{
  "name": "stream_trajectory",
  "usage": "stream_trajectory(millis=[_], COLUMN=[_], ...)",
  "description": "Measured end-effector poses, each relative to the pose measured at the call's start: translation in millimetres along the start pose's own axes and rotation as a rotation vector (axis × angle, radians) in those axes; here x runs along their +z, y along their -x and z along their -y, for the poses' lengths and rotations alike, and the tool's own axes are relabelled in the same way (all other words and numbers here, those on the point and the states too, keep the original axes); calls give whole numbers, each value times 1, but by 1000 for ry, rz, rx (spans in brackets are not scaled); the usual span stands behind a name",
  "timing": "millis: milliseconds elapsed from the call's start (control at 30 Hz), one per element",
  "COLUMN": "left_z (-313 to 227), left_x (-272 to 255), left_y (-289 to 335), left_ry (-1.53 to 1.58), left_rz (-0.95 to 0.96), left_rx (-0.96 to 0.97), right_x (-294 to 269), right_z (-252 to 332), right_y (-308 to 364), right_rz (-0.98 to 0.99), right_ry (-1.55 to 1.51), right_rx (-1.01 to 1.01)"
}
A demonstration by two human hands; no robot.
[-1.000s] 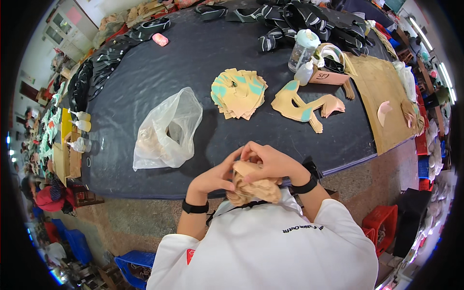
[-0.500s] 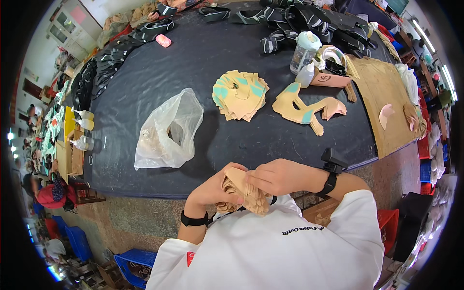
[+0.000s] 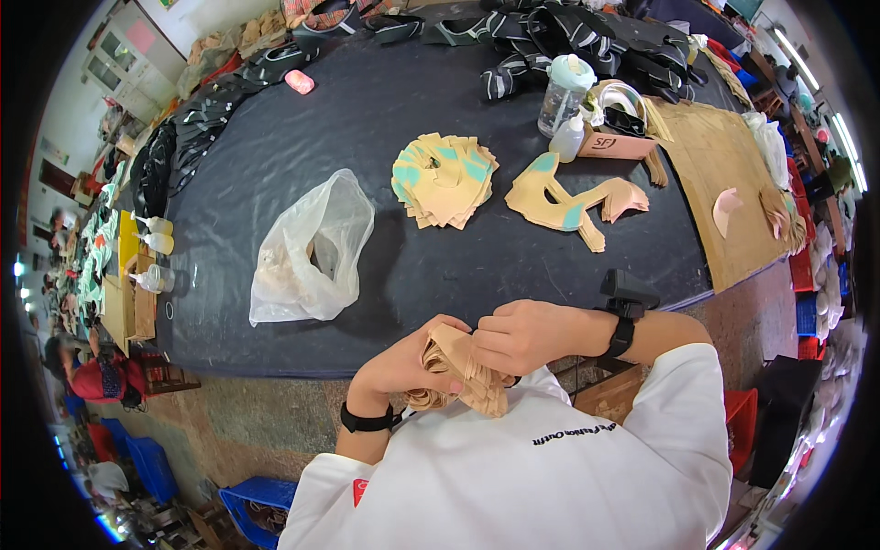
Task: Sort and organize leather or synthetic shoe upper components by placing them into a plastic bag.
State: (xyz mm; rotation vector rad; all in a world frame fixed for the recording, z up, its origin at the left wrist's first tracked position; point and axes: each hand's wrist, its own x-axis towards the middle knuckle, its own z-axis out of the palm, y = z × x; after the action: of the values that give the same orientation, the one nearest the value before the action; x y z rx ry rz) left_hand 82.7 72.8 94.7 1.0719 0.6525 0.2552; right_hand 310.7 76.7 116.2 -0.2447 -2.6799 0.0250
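A thick stack of beige cut pieces (image 3: 472,378), thin and layered like fabric or leather, is held close to my chest at the table's near edge. My left hand (image 3: 399,367) wraps round it from the left, thumb across the layers. The curled fingers of my right hand (image 3: 524,337) close at the stack's upper right edge; their tips are partly hidden. On the table beyond lies a round, fanned pile of beige pieces (image 3: 445,188) with mint-green patches. To its right is a curving row of similar beige pieces (image 3: 555,209).
A translucent plastic bag (image 3: 293,266) sits left on the black-covered table (image 3: 440,302). At the right stand a lidded water bottle (image 3: 564,96), a small squeeze bottle (image 3: 567,139), a pink box (image 3: 619,147) and a cardboard sheet (image 3: 710,202). Black strapped items (image 3: 568,37) line the far edge.
My right hand's fingers have curled in more, and the flat top face of the stack now shows as spread layers. The view has shifted slightly, so the table things appear further left.
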Motion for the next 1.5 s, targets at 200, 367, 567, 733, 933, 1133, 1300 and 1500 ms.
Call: stream_trajectory(millis=[200,367,567,733,933,1133,1300,1500], left_z=[3,4,1,1,12,19,31,59], left_x=[5,7,5,2,2,-16,1,-1], left_y=[-7,-13,-13,-13,-11,-19,-64,-94], left_ry=[110,79,102,191,411,781,1018,735], left_rz=[44,-17,-44,-8,-220,-508,-675,-800], left_rx=[32,20,46,85,229,242,253,324], right_x=[-7,-5,-8,-20,-13,-11,24,10], right_z=[-7,-4,-7,-13,-15,8,36,50], right_y=[5,16,14,10,29,23,-5,-37], right_rz=[-87,-51,-145,-83,-110,-128,9,-314], right_ry=[-69,34,-25,-889,-1256,-702,-407,-578], right_rx=[32,-12,46,383,626,535,372,61])
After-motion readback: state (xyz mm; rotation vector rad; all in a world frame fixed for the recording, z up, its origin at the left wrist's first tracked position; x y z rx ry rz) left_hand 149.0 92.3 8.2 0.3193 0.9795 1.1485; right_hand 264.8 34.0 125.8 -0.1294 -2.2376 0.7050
